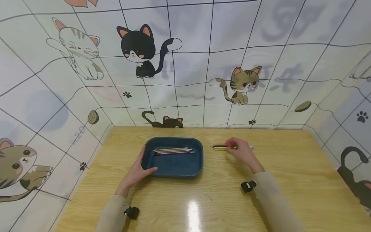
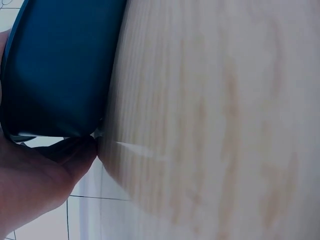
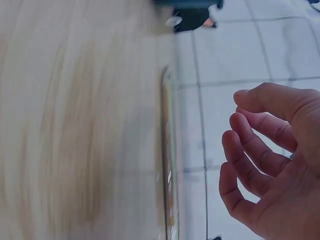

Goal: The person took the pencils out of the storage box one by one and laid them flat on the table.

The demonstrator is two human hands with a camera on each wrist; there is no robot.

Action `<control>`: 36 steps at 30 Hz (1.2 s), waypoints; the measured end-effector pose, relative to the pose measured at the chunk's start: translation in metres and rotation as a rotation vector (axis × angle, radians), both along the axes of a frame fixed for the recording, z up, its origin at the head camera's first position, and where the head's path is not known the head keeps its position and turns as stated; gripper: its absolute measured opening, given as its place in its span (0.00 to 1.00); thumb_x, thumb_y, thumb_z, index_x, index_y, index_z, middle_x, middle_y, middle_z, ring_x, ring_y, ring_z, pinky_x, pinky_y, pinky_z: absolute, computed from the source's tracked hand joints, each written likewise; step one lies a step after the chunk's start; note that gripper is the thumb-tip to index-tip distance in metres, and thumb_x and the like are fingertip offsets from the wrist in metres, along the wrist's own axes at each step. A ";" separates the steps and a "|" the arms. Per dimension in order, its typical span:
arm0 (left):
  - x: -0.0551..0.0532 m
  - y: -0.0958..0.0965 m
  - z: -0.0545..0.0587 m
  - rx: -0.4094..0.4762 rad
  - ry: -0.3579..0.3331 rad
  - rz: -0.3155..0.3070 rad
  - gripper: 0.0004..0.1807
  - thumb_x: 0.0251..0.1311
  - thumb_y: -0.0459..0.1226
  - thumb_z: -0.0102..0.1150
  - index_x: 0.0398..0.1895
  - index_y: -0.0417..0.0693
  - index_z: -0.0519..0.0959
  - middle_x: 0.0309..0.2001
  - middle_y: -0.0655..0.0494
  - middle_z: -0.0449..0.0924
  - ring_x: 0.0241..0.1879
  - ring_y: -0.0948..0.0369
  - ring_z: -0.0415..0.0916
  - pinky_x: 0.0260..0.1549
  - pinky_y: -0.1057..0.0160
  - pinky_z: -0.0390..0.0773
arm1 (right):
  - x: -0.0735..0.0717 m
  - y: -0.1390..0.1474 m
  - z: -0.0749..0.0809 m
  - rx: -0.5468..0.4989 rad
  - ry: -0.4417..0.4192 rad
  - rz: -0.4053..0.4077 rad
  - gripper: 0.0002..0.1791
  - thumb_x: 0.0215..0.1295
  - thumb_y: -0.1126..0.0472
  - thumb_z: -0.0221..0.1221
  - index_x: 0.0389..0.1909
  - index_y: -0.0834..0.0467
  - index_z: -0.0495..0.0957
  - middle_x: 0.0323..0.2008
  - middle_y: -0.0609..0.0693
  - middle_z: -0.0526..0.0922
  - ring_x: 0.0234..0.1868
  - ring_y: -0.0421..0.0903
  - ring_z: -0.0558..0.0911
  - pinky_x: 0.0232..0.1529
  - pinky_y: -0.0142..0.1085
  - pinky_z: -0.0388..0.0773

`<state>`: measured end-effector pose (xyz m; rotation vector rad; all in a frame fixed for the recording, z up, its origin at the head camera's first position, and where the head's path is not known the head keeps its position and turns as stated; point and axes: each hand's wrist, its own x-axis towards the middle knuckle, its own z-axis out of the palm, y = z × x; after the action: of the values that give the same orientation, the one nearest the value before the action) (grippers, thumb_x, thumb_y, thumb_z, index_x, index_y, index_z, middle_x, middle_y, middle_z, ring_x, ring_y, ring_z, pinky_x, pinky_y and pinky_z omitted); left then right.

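A dark blue tray (image 1: 176,167) stands on the table with several pencils (image 1: 174,151) lying side by side in it. My left hand (image 1: 139,169) grips its left end, thumb at the near corner and fingers along the outer side. In the left wrist view, the thumb (image 2: 80,155) presses against the tray's wall (image 2: 60,70). To the right, several more pencils (image 1: 218,147) lie together on the table. Just over them is my right hand (image 1: 242,151), fingers loosely bent; in the right wrist view this hand (image 3: 280,150) holds nothing and stands apart from the pencils (image 3: 169,150).
The wooden table (image 1: 220,199) runs back to a wall sheet (image 1: 191,71) printed with cats and grid lines. Black wrist cameras sit on both wrists. A bright light reflection (image 1: 193,216) shows near the front of the table.
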<state>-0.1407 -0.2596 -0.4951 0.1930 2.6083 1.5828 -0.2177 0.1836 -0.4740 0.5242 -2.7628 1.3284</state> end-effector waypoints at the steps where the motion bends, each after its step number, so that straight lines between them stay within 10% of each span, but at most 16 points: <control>1: 0.000 0.000 0.000 0.003 -0.003 -0.001 0.62 0.53 0.43 0.72 0.78 0.55 0.34 0.77 0.46 0.32 0.73 0.43 0.32 0.64 0.36 0.44 | 0.002 -0.005 0.002 -0.022 0.003 0.006 0.08 0.60 0.72 0.62 0.41 0.65 0.79 0.37 0.58 0.82 0.37 0.52 0.78 0.40 0.46 0.76; 20: -0.015 -0.004 0.017 -0.168 0.120 -0.051 0.63 0.46 0.46 0.75 0.76 0.37 0.41 0.74 0.35 0.42 0.71 0.39 0.42 0.64 0.37 0.49 | 0.028 -0.096 0.016 -0.110 0.095 0.222 0.07 0.60 0.70 0.63 0.40 0.63 0.81 0.33 0.47 0.81 0.34 0.43 0.78 0.35 0.38 0.77; 36: -0.017 0.000 0.007 -0.164 -0.001 -0.036 0.68 0.45 0.46 0.76 0.77 0.43 0.33 0.75 0.36 0.37 0.71 0.40 0.43 0.64 0.39 0.51 | 0.015 -0.146 0.010 -0.153 0.030 0.391 0.11 0.62 0.69 0.61 0.45 0.67 0.78 0.38 0.53 0.80 0.37 0.43 0.79 0.40 0.35 0.77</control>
<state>-0.1577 -0.2595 -0.4878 0.2262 2.7005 1.3497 -0.2029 0.0377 -0.4644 1.1055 -2.5924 1.5665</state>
